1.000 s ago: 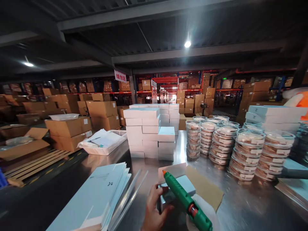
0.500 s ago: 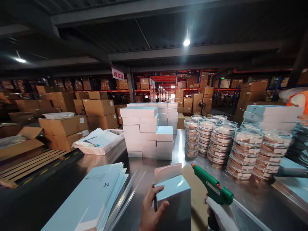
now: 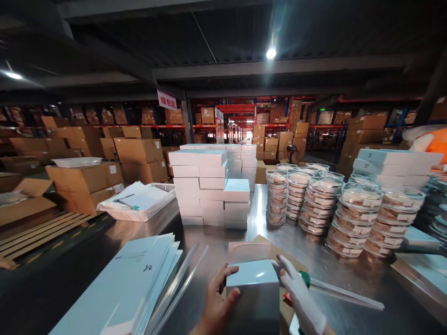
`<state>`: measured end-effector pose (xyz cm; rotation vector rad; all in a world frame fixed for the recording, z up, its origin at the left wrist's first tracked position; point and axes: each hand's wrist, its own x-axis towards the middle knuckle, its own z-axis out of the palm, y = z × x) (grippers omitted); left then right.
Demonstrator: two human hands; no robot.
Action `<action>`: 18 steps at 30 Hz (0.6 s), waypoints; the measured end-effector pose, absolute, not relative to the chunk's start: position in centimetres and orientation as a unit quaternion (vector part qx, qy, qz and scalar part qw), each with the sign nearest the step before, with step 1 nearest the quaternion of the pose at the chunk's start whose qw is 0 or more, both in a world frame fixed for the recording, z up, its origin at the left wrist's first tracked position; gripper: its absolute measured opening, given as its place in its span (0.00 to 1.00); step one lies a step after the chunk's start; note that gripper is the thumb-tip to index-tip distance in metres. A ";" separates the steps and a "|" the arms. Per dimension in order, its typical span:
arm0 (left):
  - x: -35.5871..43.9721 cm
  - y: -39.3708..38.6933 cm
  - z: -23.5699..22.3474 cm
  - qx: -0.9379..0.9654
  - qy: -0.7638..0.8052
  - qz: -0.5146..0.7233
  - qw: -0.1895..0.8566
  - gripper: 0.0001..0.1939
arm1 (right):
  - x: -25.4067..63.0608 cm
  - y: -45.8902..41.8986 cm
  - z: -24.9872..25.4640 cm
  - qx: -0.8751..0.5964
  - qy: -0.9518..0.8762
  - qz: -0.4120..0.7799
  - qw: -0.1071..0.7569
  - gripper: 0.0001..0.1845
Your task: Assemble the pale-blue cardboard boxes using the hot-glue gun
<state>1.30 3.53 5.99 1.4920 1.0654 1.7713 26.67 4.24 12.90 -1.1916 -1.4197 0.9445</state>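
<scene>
A small light-blue carton (image 3: 253, 298) stands at the front of the metal table, with a pale flap (image 3: 244, 251) raised behind it. My bare left hand (image 3: 218, 295) grips its left side, thumb on the near face and fingers over the top edge. On the carton's other side is my right hand (image 3: 300, 298) in a white glove, fingers stretched out by the right edge; whether they touch it I cannot tell. Just behind the glove lies a green glue gun (image 3: 305, 278), mostly hidden, with a clear glue stick (image 3: 349, 294) out of its back. Brown cardboard (image 3: 295, 260) lies beneath.
Flat light-blue carton blanks (image 3: 115, 284) and clear strips (image 3: 185, 279) lie at left. White boxes (image 3: 209, 186) are stacked ahead, and stacked round clear containers (image 3: 352, 223) stand at right. A white basket (image 3: 153, 207) holds papers. A person in orange (image 3: 433, 139) is at far right.
My right hand has let go of the glue gun, which now lies on the table, and has moved left to the carton's right side. My left hand keeps its grip.
</scene>
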 end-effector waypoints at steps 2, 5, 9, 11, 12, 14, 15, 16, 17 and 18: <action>0.9 3.6 6.2 0.581 0.396 0.651 0.286 0.31 | 24.1 4.2 14.4 -0.432 -0.612 0.452 0.484 0.35; 0.3 3.6 6.4 0.609 0.380 0.643 0.267 0.28 | 23.1 4.9 14.6 -0.408 -0.676 0.416 0.452 0.32; 0.5 4.0 6.7 0.593 0.312 0.691 0.270 0.27 | 25.1 6.0 11.9 -0.390 -0.742 0.331 0.432 0.37; 0.5 4.2 7.3 0.591 0.287 0.703 0.273 0.29 | 26.0 6.0 10.7 -0.383 -0.752 0.303 0.443 0.28; 0.4 4.2 7.8 0.602 0.281 0.696 0.273 0.30 | 26.2 5.8 10.4 -0.372 -0.758 0.300 0.443 0.21; 0.0 4.2 9.0 0.645 0.259 0.665 0.274 0.26 | 26.3 5.2 10.4 -0.344 -0.770 0.320 0.431 0.14; -0.3 4.1 9.6 0.669 0.246 0.645 0.276 0.23 | 26.2 4.9 10.6 -0.334 -0.773 0.333 0.424 0.14; -0.6 4.1 10.2 0.690 0.236 0.625 0.280 0.21 | 26.0 4.7 11.0 -0.329 -0.774 0.344 0.419 0.15; -0.9 3.9 10.8 0.705 0.227 0.608 0.285 0.19 | 25.8 4.5 11.4 -0.328 -0.772 0.353 0.414 0.15; -1.1 3.8 11.4 0.716 0.222 0.596 0.288 0.18 | 25.7 4.4 11.8 -0.329 -0.769 0.360 0.413 0.15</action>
